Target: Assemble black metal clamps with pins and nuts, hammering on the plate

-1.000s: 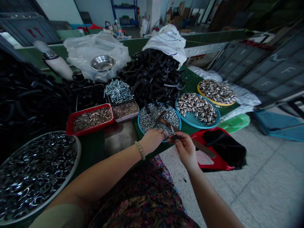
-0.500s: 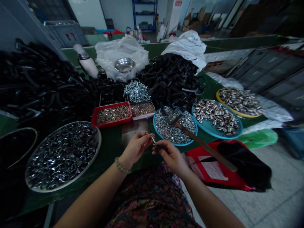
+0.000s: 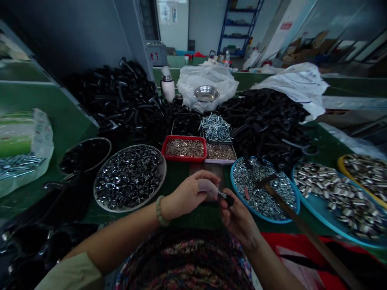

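Observation:
Both hands meet over the green table, in front of the small trays. My left hand [image 3: 193, 192], with a covering on one finger and a bead bracelet on the wrist, pinches the metal end of a small part. My right hand [image 3: 237, 217] grips the dark end of that same part [image 3: 227, 199], palm turned partly up. A red tray [image 3: 163, 150] of small screws lies beyond my left hand. Beside my right hand is a blue tray [image 3: 298, 207] of small metal pieces, with a hammer [image 3: 294, 217] lying across it.
A round tray [image 3: 165, 173] of shiny rings stands at the left. Black parts [image 3: 121, 96] are heaped behind it, more at the back right. A metal bowl [image 3: 206, 93] rests on a plastic bag. Another blue tray [image 3: 320, 215] holds metal sleeves at the right.
The view has swung left, bringing a bag of bolts into sight. My hands still hold the small part together; my left hand now covers more of its metal end.

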Demonstrator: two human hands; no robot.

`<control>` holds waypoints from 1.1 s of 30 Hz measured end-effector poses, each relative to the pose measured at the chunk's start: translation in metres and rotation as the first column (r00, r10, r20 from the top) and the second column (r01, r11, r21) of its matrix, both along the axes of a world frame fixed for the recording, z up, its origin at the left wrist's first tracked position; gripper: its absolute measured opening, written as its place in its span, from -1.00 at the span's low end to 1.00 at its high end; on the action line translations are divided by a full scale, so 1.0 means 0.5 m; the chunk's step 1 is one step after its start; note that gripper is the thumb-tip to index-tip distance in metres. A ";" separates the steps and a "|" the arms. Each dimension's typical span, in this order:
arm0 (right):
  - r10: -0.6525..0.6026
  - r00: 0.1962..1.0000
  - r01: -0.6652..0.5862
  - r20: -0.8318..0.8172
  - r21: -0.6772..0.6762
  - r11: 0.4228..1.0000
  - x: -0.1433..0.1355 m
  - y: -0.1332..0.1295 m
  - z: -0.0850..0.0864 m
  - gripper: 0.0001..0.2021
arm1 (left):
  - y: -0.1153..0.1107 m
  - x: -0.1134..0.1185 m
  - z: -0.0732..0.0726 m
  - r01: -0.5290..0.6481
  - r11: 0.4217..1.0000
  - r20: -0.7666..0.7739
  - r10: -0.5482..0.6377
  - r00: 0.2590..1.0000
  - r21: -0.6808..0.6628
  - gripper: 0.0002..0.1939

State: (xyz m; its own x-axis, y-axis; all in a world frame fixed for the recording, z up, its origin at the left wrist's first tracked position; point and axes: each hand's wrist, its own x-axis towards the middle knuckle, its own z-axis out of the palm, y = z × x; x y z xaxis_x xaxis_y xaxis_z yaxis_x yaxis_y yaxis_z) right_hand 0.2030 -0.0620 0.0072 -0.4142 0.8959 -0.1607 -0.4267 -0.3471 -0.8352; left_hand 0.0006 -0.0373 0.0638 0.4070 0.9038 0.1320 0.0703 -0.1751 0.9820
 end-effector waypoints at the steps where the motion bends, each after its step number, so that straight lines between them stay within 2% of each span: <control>1: -0.021 0.996 0.015 -0.083 -0.078 0.997 -0.010 0.002 -0.005 -0.67 | -0.005 -0.002 0.000 -0.047 0.994 -0.036 0.051 0.998 0.101 -0.82; 3: -0.038 0.984 0.012 -0.172 -0.150 0.989 -0.024 0.006 -0.007 -0.64 | -0.010 -0.008 -0.007 -0.134 0.965 -0.119 0.164 0.979 0.225 -0.73; 6: 0.004 0.982 -0.029 -0.188 -0.132 0.991 -0.030 0.009 0.003 -0.68 | -0.009 -0.021 -0.018 -0.199 0.956 -0.238 0.249 0.939 0.216 -0.65; 8: 0.045 0.988 -0.060 -0.147 -0.097 0.994 -0.028 0.007 0.008 -0.73 | -0.009 -0.030 -0.014 -0.160 0.977 -0.257 0.192 0.947 0.142 -0.65; 11: 0.093 0.993 -0.095 -0.068 -0.031 0.995 -0.024 0.002 0.010 -0.79 | -0.012 -0.041 0.003 -0.022 0.998 -0.184 0.033 0.982 0.059 -0.71; 14: 0.075 0.997 -0.075 -0.027 0.014 0.997 -0.027 0.002 0.008 -0.80 | -0.013 -0.048 0.016 0.061 0.998 -0.104 -0.064 0.993 -0.034 -0.77; 17: 0.051 0.999 -0.052 0.006 0.030 0.998 -0.027 0.004 0.012 -0.78 | -0.006 -0.050 0.014 0.043 0.968 -0.053 -0.058 0.997 -0.249 -0.73; 19: 0.077 0.985 -0.095 0.151 0.116 0.989 -0.020 0.004 0.017 -0.80 | -0.001 -0.051 0.009 0.006 0.923 -0.066 -0.034 0.997 -0.385 -0.77; 21: 0.079 0.934 -0.174 0.348 0.253 0.952 -0.008 0.001 0.022 -0.81 | 0.003 -0.054 0.007 0.008 0.895 -0.090 -0.053 0.995 -0.445 -0.80; 23: 0.079 0.897 -0.230 0.434 0.308 0.923 -0.002 -0.002 0.025 -0.81 | 0.000 -0.055 0.011 0.029 0.910 -0.082 -0.069 0.994 -0.414 -0.82; 25: 0.106 0.945 -0.181 0.310 0.224 0.958 -0.005 -0.005 0.024 -0.83 | -0.010 -0.051 0.023 0.037 0.940 -0.023 -0.048 0.999 -0.340 -0.83; 27: 0.116 0.991 -0.119 0.070 0.050 0.992 -0.018 -0.008 0.023 -0.81 | -0.024 -0.044 0.037 0.037 0.957 0.054 -0.023 0.998 -0.286 -0.80; 29: 0.099 0.988 -0.109 -0.117 -0.084 0.990 -0.030 -0.012 0.023 -0.73 | -0.036 -0.038 0.047 0.037 0.972 0.093 -0.016 0.996 -0.233 -0.80; 31: 0.114 0.977 -0.141 -0.178 -0.146 0.979 -0.036 -0.016 0.024 -0.70 | -0.043 -0.034 0.047 0.031 0.986 0.069 -0.020 0.997 -0.163 -0.85; 33: 0.135 0.978 -0.159 -0.162 -0.151 0.976 -0.031 -0.018 0.025 -0.70 | -0.041 -0.036 0.041 0.018 0.987 0.034 -0.013 0.999 -0.159 -0.88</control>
State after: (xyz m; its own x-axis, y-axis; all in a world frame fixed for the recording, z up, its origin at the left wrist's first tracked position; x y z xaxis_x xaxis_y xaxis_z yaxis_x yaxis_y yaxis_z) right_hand 0.1877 -0.0708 0.0199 -0.5696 0.7905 -0.2248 -0.4767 -0.5406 -0.6932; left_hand -0.0174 -0.0576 0.0841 0.4191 0.9080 -0.0001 0.0365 -0.0168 0.9992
